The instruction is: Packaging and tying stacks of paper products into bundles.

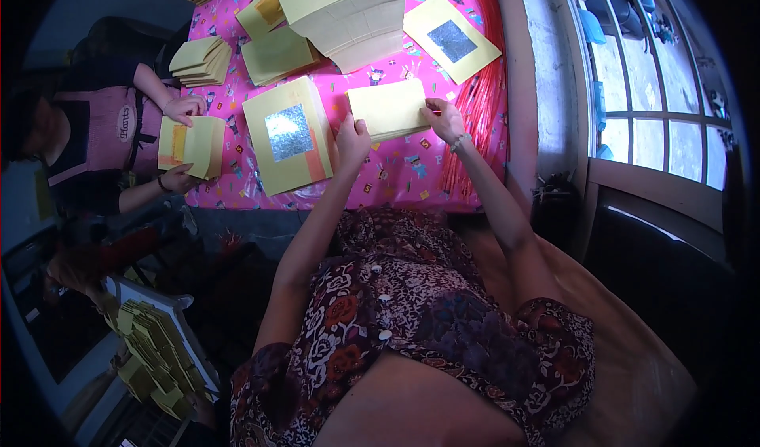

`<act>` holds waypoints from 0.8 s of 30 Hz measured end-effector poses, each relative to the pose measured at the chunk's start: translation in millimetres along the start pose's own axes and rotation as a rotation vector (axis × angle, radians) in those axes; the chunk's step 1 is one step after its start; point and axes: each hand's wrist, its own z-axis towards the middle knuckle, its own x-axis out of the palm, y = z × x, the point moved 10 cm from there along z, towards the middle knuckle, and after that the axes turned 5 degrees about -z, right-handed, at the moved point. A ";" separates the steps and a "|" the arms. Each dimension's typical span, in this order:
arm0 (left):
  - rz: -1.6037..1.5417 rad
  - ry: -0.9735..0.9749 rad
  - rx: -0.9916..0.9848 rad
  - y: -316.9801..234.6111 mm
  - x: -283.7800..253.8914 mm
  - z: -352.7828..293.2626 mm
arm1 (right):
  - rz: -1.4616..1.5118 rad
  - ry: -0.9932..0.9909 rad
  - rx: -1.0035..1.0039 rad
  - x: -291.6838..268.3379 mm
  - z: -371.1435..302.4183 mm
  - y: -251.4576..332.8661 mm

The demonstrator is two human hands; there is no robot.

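Head view showed the left hand (354, 136) bent closed at the near left corner of a thin yellow paper bundle (388, 108), its thumb on the upper face and the other fingers mostly hidden. The right hand (445, 121) had its thumb and fingertips drawn together at the bundle's right edge; how firmly either hand pressed, I could not tell. A thin bracelet (462, 140) circled the right wrist. The bundle was held out nearly level above a pink printed tablecloth (380, 187), its upper face plain.

Just left of the left hand lay a thick yellow stack (305, 174) bearing a silver rectangle and an orange strip. Beyond the bundle rose a tall block of yellow paper (356, 31), and to its right lay a flat yellow piece (473, 49) with a dark silvery rectangle. Red strands (484, 27) ran along the table's right edge.

Across on the left, a co-worker in a pink apron (99, 126) held a yellow booklet (207, 142) with an orange patch in both hands. More yellow wads (202, 60) lay near that person. At lower left, a white-rimmed tray (178, 320) carried yellow bundles (154, 344). A barred window (661, 118) stood at right.
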 end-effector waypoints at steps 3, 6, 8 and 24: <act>-0.168 0.004 -0.151 8.4 11.1 -6.9 | -0.085 0.081 0.016 4.1 0.9 2.5; -0.321 0.026 -0.258 34.9 26.3 -7.8 | -0.170 0.086 -0.021 5.9 1.2 23.9; -0.312 -0.012 -0.283 30.9 31.4 -11.6 | -0.195 0.095 -0.013 4.4 5.1 15.7; -0.557 0.067 -0.058 13.4 27.4 -27.0 | -0.126 -0.071 -0.011 -3.7 -2.4 13.0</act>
